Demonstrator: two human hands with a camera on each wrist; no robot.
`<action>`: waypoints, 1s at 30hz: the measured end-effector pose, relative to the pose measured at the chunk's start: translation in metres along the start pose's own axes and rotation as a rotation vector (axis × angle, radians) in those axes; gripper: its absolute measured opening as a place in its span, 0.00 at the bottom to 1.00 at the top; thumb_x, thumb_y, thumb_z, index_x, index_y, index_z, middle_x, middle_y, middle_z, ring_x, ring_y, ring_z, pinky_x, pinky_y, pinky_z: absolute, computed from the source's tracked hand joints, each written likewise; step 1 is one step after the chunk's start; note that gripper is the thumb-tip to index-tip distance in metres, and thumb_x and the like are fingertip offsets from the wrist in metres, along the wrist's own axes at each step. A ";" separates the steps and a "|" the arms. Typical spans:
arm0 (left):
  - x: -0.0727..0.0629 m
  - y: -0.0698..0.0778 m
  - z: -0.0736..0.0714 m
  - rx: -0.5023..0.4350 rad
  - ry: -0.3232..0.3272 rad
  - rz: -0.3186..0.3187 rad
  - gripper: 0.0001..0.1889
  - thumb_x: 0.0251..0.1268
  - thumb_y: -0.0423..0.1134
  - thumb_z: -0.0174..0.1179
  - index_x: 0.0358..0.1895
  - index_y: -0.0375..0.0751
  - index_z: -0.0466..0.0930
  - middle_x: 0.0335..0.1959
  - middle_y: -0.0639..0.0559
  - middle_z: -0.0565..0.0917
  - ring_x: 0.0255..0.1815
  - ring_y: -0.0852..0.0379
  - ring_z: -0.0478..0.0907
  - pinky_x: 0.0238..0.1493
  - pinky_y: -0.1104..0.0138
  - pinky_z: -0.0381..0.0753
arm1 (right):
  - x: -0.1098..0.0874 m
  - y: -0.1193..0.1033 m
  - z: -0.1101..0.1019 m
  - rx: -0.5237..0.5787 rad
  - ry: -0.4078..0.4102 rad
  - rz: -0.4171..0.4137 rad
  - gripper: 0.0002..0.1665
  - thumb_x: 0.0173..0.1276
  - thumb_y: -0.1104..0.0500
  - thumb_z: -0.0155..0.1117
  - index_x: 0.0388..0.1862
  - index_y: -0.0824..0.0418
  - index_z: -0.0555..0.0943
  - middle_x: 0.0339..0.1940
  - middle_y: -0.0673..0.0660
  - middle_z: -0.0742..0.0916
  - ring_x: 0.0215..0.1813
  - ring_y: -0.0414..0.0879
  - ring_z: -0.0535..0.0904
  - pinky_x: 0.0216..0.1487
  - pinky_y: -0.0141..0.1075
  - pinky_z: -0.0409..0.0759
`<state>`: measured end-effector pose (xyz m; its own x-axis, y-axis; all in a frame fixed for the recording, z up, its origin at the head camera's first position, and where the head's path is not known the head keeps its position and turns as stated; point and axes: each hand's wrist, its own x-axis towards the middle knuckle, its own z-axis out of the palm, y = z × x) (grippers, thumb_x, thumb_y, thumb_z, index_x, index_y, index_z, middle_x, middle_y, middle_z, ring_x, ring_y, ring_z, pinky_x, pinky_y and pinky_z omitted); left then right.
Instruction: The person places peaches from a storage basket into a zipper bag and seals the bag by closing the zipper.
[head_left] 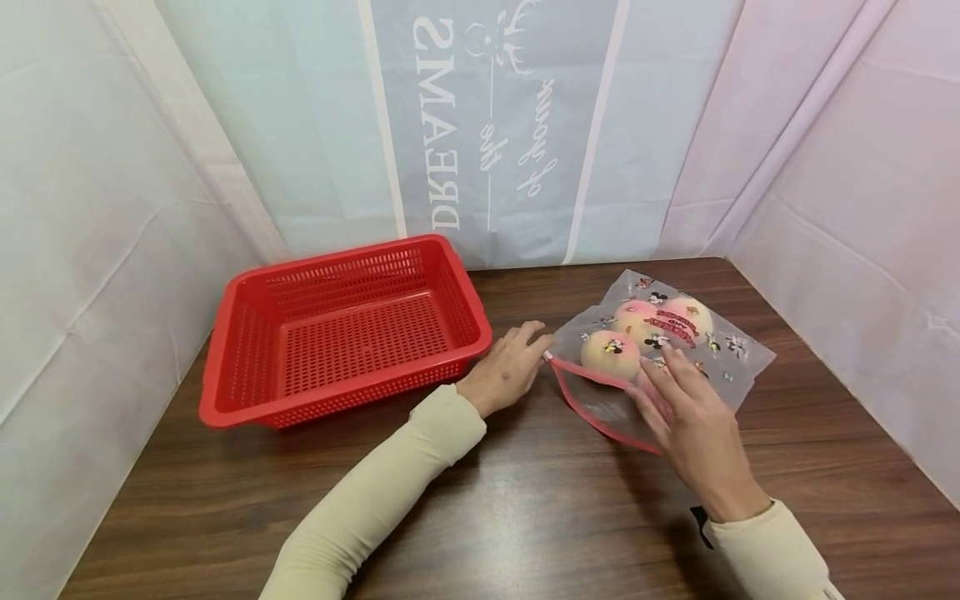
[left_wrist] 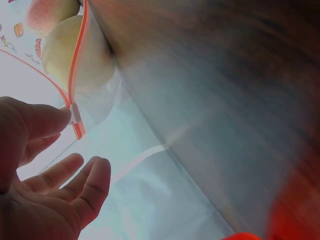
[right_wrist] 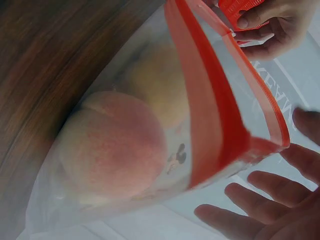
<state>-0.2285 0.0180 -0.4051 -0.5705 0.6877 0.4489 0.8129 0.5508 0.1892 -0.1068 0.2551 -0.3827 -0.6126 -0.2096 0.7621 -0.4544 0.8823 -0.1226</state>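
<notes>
A clear zip bag (head_left: 738,375) with cartoon prints and a red zip edge lies on the right of the table, its mouth gaping toward me. Several pink-and-yellow peaches (head_left: 611,357) are inside; one peach (right_wrist: 115,145) shows large through the plastic in the right wrist view. My left hand (head_left: 506,371) is at the bag's left corner. Its thumb is right at the white slider (left_wrist: 75,114), while the other fingers stand apart from it, loosely bent. Over the bag's near right part, my right hand (head_left: 693,425) has its fingers extended and spread, not gripping.
A red perforated plastic basket (head_left: 352,408) stands at the left, close to my left hand, with no contents showing. Behind the wooden table (head_left: 480,517) hangs a grey-blue printed cloth (head_left: 495,125). White sheets flank both sides. A black strap (head_left: 701,527) shows by the right sleeve.
</notes>
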 end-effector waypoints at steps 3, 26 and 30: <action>0.001 0.001 0.001 0.007 -0.011 -0.018 0.20 0.70 0.28 0.58 0.65 0.38 0.75 0.63 0.37 0.72 0.56 0.44 0.78 0.52 0.58 0.81 | -0.003 0.001 -0.002 -0.007 -0.047 0.032 0.31 0.75 0.42 0.59 0.53 0.70 0.84 0.58 0.75 0.81 0.58 0.72 0.77 0.54 0.66 0.75; 0.007 0.013 0.006 0.043 -0.014 0.013 0.12 0.68 0.32 0.62 0.53 0.44 0.82 0.61 0.42 0.75 0.57 0.47 0.78 0.54 0.59 0.81 | -0.019 0.034 -0.018 -0.074 -0.014 0.117 0.23 0.47 0.81 0.69 0.44 0.68 0.88 0.58 0.76 0.80 0.58 0.74 0.76 0.54 0.67 0.73; 0.009 0.017 0.006 0.061 -0.021 0.023 0.09 0.70 0.35 0.62 0.51 0.46 0.83 0.61 0.43 0.76 0.57 0.48 0.79 0.53 0.59 0.81 | -0.019 0.039 -0.022 -0.087 -0.006 0.118 0.22 0.49 0.81 0.67 0.44 0.68 0.88 0.59 0.76 0.79 0.57 0.75 0.76 0.54 0.67 0.74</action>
<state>-0.2200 0.0364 -0.4031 -0.5549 0.7095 0.4344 0.8173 0.5623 0.1256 -0.0993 0.3030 -0.3881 -0.6628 -0.1043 0.7415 -0.3211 0.9342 -0.1556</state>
